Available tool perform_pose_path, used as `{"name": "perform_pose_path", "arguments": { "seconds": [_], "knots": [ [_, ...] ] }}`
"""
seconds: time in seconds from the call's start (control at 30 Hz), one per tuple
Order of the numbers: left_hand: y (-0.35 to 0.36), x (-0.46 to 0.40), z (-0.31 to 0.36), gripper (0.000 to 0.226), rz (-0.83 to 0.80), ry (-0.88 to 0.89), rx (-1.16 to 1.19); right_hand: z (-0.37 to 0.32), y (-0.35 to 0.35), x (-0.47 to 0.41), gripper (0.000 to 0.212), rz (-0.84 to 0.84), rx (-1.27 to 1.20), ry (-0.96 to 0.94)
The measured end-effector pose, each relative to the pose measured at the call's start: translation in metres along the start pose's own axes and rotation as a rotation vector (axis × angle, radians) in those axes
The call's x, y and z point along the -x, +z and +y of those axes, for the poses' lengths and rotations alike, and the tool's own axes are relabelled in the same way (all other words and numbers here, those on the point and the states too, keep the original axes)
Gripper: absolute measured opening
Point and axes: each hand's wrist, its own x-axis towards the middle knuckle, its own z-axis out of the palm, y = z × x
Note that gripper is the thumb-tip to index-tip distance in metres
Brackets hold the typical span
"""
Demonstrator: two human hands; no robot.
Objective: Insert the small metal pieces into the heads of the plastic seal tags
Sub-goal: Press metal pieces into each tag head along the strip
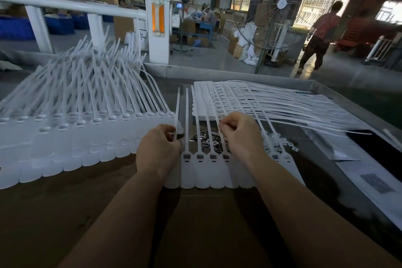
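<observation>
Head view of insertion work on a strip of joined plastic seal tags (208, 172), lying flat at centre frame on the table (65, 213). The heads of the tags (199, 156) face upward in a row just below both hands; their tails run toward the top of the frame.

The left hand (157, 150) has its fingers (168, 130) curled round the tail of the leftmost tag, steadying the strip. The right hand (238, 135) has thumb and forefinger pinched together above the heads; whether a metal piece is between them cannot be told.

The small metal pieces (206, 140) lie in a loose heap on the table between the hands, just above the heads.

For a good insertion, the strip should be kept from sliding, one piece taken at a time, squared to the rectangular opening, and pressed until level. Several heads at centre show a dark filled opening, probably seated pieces.

No container holds the parts. A fanned stack of tags (76, 119) fills the left of the frame; a flat stack (261, 102) lies at upper right; small white bits (280, 140) lie scattered at right.
</observation>
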Motion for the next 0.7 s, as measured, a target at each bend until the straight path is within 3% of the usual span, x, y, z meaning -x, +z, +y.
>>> {"name": "perform_pose_path", "arguments": {
  "seconds": [0.33,0.7],
  "knots": [
    [0.004,-0.001,-0.005,0.038,0.005,0.006,-0.016,0.036,-0.067,0.02,0.021,-0.015,-0.175,0.028],
    [0.003,-0.001,-0.004,0.035,0.012,0.022,-0.046,0.071,-0.081,0.028,0.016,0.133,-0.208,0.125]
  ]
}}
